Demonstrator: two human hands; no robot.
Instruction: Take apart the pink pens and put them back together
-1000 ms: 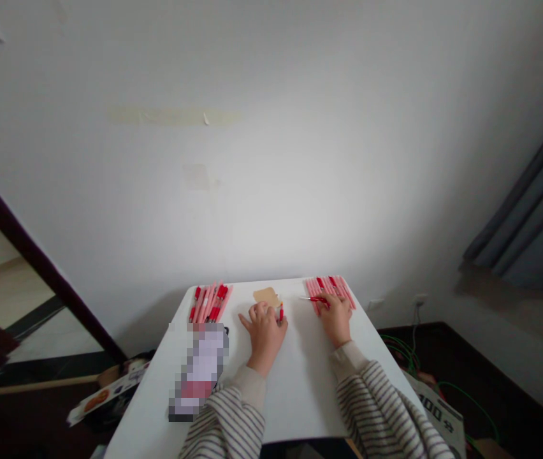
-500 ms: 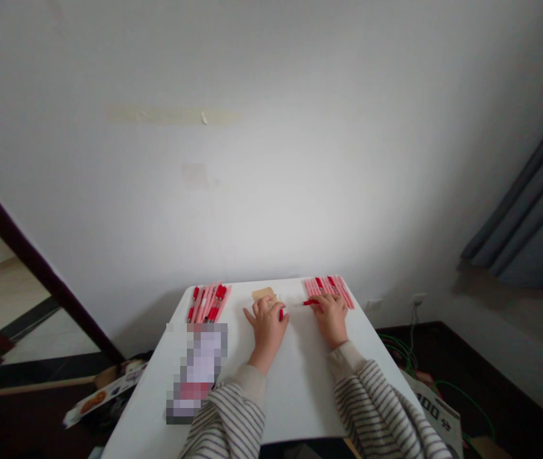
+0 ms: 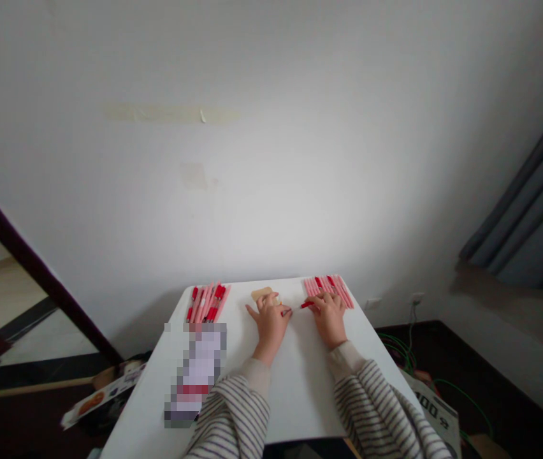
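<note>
My left hand (image 3: 270,322) and my right hand (image 3: 330,316) rest close together on a white table (image 3: 295,389). Between their fingertips lies a small red pen part (image 3: 306,305), pinched by my right hand; my left fingers pinch a thin piece at its other end. Behind my left hand is a tan eraser-like block (image 3: 262,294). A row of pink pens (image 3: 329,290) lies just behind my right hand. Another bunch of pink and red pens (image 3: 207,302) lies at the table's far left.
A pixelated blurred object (image 3: 197,370) lies on the table's left side. A white wall stands right behind the table. A grey curtain (image 3: 529,217) hangs at right. Green cables (image 3: 403,354) and a printed bag (image 3: 436,411) are on the floor at right.
My right hand has drawn a red pen part away from the pink row toward the centre. My left hand moved slightly right, so both hands' fingertips now meet.
</note>
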